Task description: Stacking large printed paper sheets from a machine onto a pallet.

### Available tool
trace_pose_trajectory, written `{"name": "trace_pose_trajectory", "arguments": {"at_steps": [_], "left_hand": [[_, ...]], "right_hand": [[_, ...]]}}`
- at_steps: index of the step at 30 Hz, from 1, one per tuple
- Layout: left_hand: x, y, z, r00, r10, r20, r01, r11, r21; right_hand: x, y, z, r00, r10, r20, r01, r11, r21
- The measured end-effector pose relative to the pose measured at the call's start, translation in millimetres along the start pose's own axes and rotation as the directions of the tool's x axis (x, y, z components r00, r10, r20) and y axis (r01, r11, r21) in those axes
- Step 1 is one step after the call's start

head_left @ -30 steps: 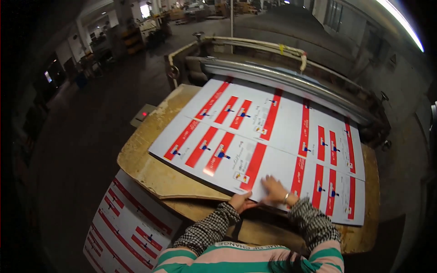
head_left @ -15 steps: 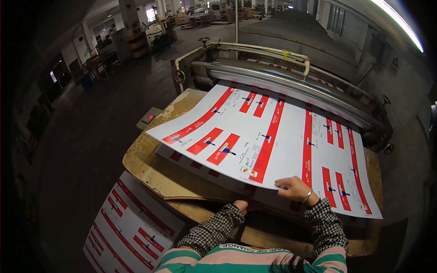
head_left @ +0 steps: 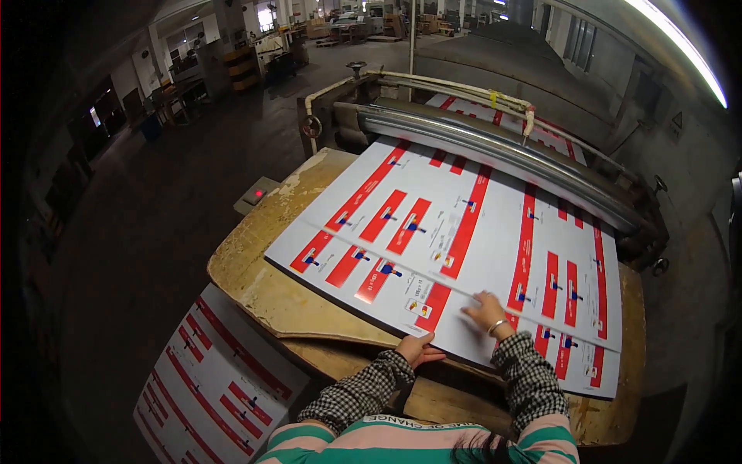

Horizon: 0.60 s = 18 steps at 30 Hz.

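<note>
Two large white printed sheets with red bands and small blue motifs overlap on the worn wooden table. The upper sheet [head_left: 495, 232] runs into the metal roller [head_left: 495, 147]; its near edge passes beside my right hand [head_left: 487, 314]. That hand lies over the sheets with fingers stretched out, a bangle at its wrist. At the near edge of the lower sheet [head_left: 348, 284], my left hand [head_left: 420, 350] has its thumb at the top of the edge and its fingers lower down, closed on it. Checked sleeves cover both forearms.
The wooden table [head_left: 239, 267] has rounded corners. More printed sheets [head_left: 209, 379] lie lower down at the left. A small box with a red light [head_left: 257, 195] sits at the table's left edge. Handwheels [head_left: 311, 127] flank the roller, and a pale pipe [head_left: 456, 87] runs above it.
The upper sheet has moved farther into the roller, uncovering the lower sheet's near strip. My right hand has let go of its edge and opened. My left hand has come up to the lower sheet.
</note>
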<state>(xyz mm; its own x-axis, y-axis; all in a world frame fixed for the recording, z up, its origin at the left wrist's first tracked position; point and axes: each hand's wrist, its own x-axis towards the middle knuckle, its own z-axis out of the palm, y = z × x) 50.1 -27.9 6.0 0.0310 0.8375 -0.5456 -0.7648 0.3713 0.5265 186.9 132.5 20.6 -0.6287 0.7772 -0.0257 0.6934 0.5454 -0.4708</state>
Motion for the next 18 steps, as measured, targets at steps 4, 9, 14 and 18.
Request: {"name": "trace_pose_trajectory", "arguments": {"at_steps": [4, 9, 14, 18], "left_hand": [[-2.2, 0.9, -6.6, 0.999, 0.036, -0.012, -0.036, 0.999, 0.013], [-0.8, 0.3, -22.5, 0.981, 0.014, 0.196, -0.037, 0.993, 0.116], [22.0, -11.4, -24.1, 0.996, -0.033, -0.086, 0.03, 0.999, -0.042], [55.8, -37.7, -79.8, 0.973, -0.093, -0.21, 0.128, 0.979, 0.158]], "right_hand": [[-54.3, -59.5, 2.1, 0.927, -0.319, 0.196, 0.361, 0.9, -0.246], [-37.4, -37.5, -10.9, 0.895, -0.297, 0.334, 0.327, 0.944, -0.036], [-34.4, -60.9, -87.5, 0.92, -0.1, 0.378, 0.003, 0.969, 0.249], [-49.5, -81.6, -93.0, 0.921, -0.243, 0.306, 0.128, 0.928, 0.351]]}}
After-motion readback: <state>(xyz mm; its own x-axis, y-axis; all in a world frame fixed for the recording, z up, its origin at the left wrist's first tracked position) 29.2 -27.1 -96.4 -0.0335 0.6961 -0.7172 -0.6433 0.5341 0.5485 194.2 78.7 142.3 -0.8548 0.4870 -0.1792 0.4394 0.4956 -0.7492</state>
